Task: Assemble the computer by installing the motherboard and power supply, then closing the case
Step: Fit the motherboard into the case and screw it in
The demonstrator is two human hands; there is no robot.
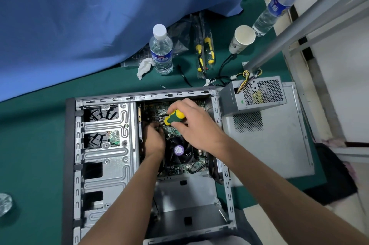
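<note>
On the green counter (40, 144) the open case (103, 164) holds the motherboard (179, 166); the right hand (191, 122) grips a screwdriver (174, 117); the left hand (153, 140) reaches beside it, its grip hidden; the power supply (257, 95) waits outside; next, I judge, seat the tip squarely on the screw.

The table cover (36, 124) is a flat dark green, and the cloth (79, 15) draped behind it is plain mid-blue. The computer case (107, 156) is bare silver-grey metal with a darker grey front edge; the motherboard (175, 130) inside is green, and the fan hub carries a round purple sticker (178, 150). The screwdriver (174, 117) handle is dark green banded with yellow (the packaged screwdrivers (205, 53) farther back show yellow and black). The power supply (253, 95) is grey with a dotted perforated grille and yellow wires. The water bottle (161, 53) is clear with a white cap and blue label.
</note>
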